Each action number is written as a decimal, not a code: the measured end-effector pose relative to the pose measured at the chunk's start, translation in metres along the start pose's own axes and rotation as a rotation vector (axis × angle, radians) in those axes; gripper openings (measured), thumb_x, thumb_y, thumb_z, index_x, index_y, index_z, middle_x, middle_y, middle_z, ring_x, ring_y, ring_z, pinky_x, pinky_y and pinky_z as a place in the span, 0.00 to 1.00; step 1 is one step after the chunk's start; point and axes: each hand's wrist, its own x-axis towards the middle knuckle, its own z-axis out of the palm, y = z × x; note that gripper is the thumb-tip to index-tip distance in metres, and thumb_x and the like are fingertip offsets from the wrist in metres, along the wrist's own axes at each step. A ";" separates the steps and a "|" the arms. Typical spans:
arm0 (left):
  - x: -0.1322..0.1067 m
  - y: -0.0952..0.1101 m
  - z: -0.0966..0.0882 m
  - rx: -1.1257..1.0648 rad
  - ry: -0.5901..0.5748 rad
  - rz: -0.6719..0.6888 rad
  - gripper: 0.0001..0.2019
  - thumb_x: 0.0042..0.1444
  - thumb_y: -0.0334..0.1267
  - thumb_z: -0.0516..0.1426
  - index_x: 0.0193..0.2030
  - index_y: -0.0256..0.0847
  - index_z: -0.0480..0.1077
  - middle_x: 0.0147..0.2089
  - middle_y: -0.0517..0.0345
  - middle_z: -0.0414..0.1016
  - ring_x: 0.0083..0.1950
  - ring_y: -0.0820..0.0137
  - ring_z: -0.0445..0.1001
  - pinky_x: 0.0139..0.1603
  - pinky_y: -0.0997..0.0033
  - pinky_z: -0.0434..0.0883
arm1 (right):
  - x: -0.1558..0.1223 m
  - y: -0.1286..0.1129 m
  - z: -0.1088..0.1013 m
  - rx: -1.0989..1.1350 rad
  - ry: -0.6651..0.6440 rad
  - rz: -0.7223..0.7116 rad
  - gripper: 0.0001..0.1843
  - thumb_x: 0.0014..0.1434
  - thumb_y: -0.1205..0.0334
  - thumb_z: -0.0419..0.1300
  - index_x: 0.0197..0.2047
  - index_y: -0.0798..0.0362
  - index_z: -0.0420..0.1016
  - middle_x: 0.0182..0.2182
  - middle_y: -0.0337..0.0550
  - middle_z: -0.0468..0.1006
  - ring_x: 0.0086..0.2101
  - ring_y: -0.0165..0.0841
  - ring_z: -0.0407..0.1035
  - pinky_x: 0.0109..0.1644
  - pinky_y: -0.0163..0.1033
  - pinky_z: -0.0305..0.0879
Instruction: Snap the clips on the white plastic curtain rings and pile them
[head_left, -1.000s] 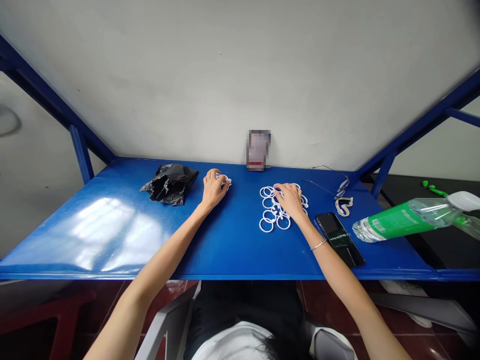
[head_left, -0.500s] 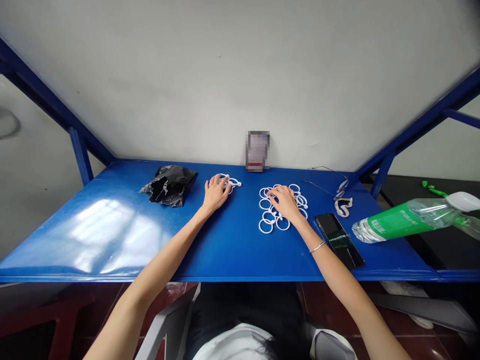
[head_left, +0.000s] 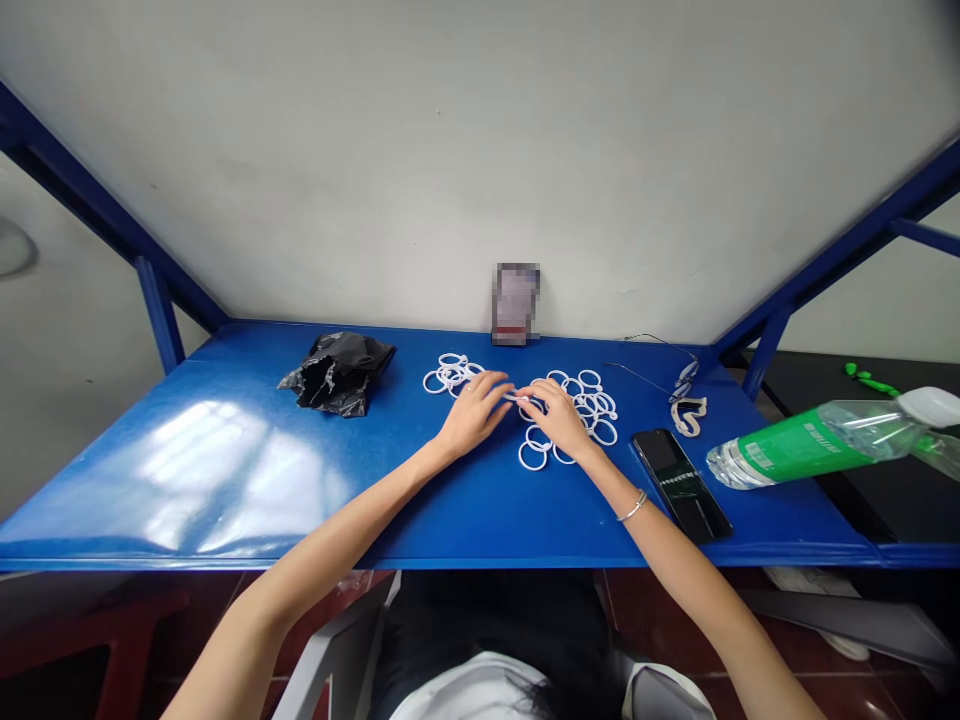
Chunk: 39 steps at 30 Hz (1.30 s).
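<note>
My left hand [head_left: 471,418] and my right hand [head_left: 559,416] meet over the blue table [head_left: 442,510], fingertips pinched on one white plastic ring [head_left: 512,397] between them. Under and around my right hand lies a loose spread of several white rings [head_left: 532,456], some overlapping and partly hidden by the fingers. Just beyond my left hand is a smaller cluster of white rings [head_left: 433,383], each with a little knob where it can be made out. A bracelet circles my right wrist.
A crumpled black plastic bag [head_left: 346,372] lies at the left. A blurred phone-like object [head_left: 515,305] leans on the wall. Toward the right are a dark phone [head_left: 681,484], eyeglasses [head_left: 684,378], a small white-framed item [head_left: 688,416] and a bottle with a green label [head_left: 802,447].
My left hand has moved right from the smaller cluster, uncovering it, to the ring at my right fingertips. My right hand has shifted slightly left and now pinches that ring.
</note>
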 end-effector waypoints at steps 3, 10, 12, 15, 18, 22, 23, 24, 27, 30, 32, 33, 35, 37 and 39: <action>-0.002 0.005 0.006 -0.189 -0.029 -0.077 0.14 0.67 0.44 0.50 0.47 0.40 0.74 0.46 0.47 0.77 0.51 0.60 0.72 0.54 0.60 0.70 | -0.002 -0.010 0.006 0.051 -0.003 0.022 0.10 0.66 0.56 0.56 0.38 0.50 0.76 0.36 0.45 0.79 0.43 0.39 0.71 0.51 0.47 0.68; 0.000 -0.001 0.009 -0.878 -0.020 -0.489 0.19 0.56 0.55 0.61 0.33 0.38 0.76 0.31 0.53 0.77 0.33 0.68 0.73 0.39 0.69 0.68 | -0.002 -0.007 0.009 0.349 -0.016 0.166 0.14 0.63 0.53 0.57 0.46 0.50 0.76 0.44 0.47 0.75 0.40 0.34 0.72 0.43 0.41 0.70; 0.002 -0.001 0.011 -1.074 -0.028 -0.555 0.21 0.52 0.57 0.64 0.34 0.37 0.75 0.32 0.53 0.78 0.34 0.69 0.74 0.39 0.70 0.69 | 0.000 -0.002 0.013 0.404 -0.002 0.213 0.14 0.61 0.52 0.58 0.45 0.50 0.77 0.45 0.47 0.75 0.37 0.33 0.72 0.40 0.40 0.70; 0.005 -0.002 0.012 -1.288 -0.037 -0.624 0.22 0.49 0.55 0.66 0.35 0.36 0.74 0.32 0.54 0.77 0.35 0.70 0.76 0.41 0.70 0.71 | 0.006 0.003 0.018 0.549 -0.044 0.319 0.16 0.59 0.48 0.61 0.42 0.51 0.76 0.36 0.43 0.77 0.30 0.30 0.71 0.35 0.38 0.68; 0.011 -0.004 0.013 -1.409 -0.081 -0.668 0.20 0.49 0.52 0.67 0.32 0.35 0.72 0.28 0.57 0.74 0.32 0.72 0.74 0.40 0.71 0.71 | 0.014 0.004 0.021 0.690 -0.116 0.371 0.19 0.55 0.44 0.64 0.36 0.52 0.73 0.27 0.38 0.76 0.23 0.27 0.67 0.27 0.34 0.61; 0.023 -0.008 0.017 -1.508 -0.117 -0.768 0.19 0.49 0.48 0.67 0.25 0.36 0.65 0.23 0.62 0.67 0.28 0.75 0.70 0.35 0.73 0.68 | 0.024 0.005 0.020 0.865 -0.218 0.416 0.23 0.51 0.41 0.68 0.32 0.53 0.70 0.22 0.33 0.71 0.17 0.22 0.61 0.20 0.30 0.50; 0.026 -0.009 0.018 -1.530 -0.139 -0.775 0.20 0.50 0.47 0.66 0.24 0.36 0.64 0.22 0.62 0.65 0.27 0.75 0.68 0.35 0.74 0.68 | 0.025 0.006 0.019 0.917 -0.246 0.438 0.23 0.51 0.41 0.68 0.32 0.53 0.69 0.19 0.31 0.68 0.16 0.21 0.58 0.19 0.30 0.47; 0.028 -0.010 0.019 -1.552 -0.169 -0.772 0.20 0.50 0.47 0.66 0.22 0.37 0.63 0.22 0.63 0.63 0.27 0.75 0.67 0.35 0.73 0.68 | 0.027 0.007 0.018 0.975 -0.271 0.462 0.23 0.51 0.42 0.69 0.32 0.53 0.69 0.18 0.29 0.65 0.16 0.20 0.55 0.19 0.30 0.45; 0.032 -0.012 0.022 -1.599 -0.246 -0.754 0.21 0.54 0.47 0.63 0.20 0.39 0.59 0.22 0.62 0.61 0.27 0.74 0.66 0.36 0.72 0.68 | 0.030 0.010 0.017 1.145 -0.328 0.531 0.22 0.51 0.44 0.70 0.32 0.54 0.70 0.17 0.26 0.59 0.17 0.18 0.47 0.19 0.29 0.40; 0.030 -0.013 0.024 -1.601 -0.258 -0.756 0.22 0.57 0.46 0.60 0.19 0.40 0.57 0.20 0.63 0.56 0.27 0.72 0.65 0.36 0.70 0.67 | 0.031 0.010 0.019 1.217 -0.334 0.561 0.24 0.51 0.42 0.70 0.30 0.55 0.69 0.18 0.27 0.56 0.17 0.18 0.42 0.19 0.30 0.35; 0.028 -0.012 0.024 -1.593 -0.241 -0.754 0.22 0.58 0.45 0.59 0.19 0.41 0.56 0.20 0.64 0.52 0.25 0.73 0.62 0.35 0.69 0.66 | 0.031 0.008 0.020 1.228 -0.326 0.564 0.25 0.50 0.42 0.70 0.29 0.54 0.67 0.18 0.26 0.56 0.17 0.18 0.40 0.20 0.31 0.34; 0.027 -0.011 0.023 -1.589 -0.235 -0.749 0.21 0.58 0.44 0.59 0.19 0.41 0.56 0.20 0.64 0.52 0.25 0.73 0.61 0.36 0.69 0.66 | 0.030 0.008 0.021 1.230 -0.323 0.564 0.25 0.50 0.42 0.70 0.28 0.53 0.66 0.18 0.26 0.56 0.17 0.18 0.39 0.20 0.31 0.34; 0.027 -0.008 0.022 -1.583 -0.226 -0.742 0.21 0.58 0.44 0.59 0.19 0.41 0.57 0.20 0.64 0.52 0.25 0.73 0.59 0.36 0.68 0.66 | 0.030 0.006 0.021 1.229 -0.333 0.569 0.24 0.50 0.43 0.70 0.27 0.53 0.65 0.17 0.26 0.55 0.17 0.18 0.40 0.21 0.32 0.35; 0.026 -0.006 0.021 -1.584 -0.217 -0.741 0.20 0.57 0.43 0.59 0.19 0.40 0.58 0.20 0.63 0.52 0.25 0.73 0.59 0.36 0.68 0.66 | 0.030 0.004 0.020 1.224 -0.334 0.568 0.25 0.49 0.44 0.70 0.26 0.52 0.63 0.17 0.25 0.55 0.17 0.18 0.40 0.21 0.32 0.34; 0.026 -0.004 0.020 -1.593 -0.203 -0.747 0.20 0.56 0.42 0.59 0.18 0.40 0.58 0.20 0.63 0.52 0.25 0.74 0.58 0.35 0.69 0.66 | 0.030 0.002 0.020 1.218 -0.326 0.558 0.25 0.48 0.44 0.71 0.26 0.52 0.63 0.17 0.26 0.55 0.16 0.18 0.40 0.21 0.33 0.33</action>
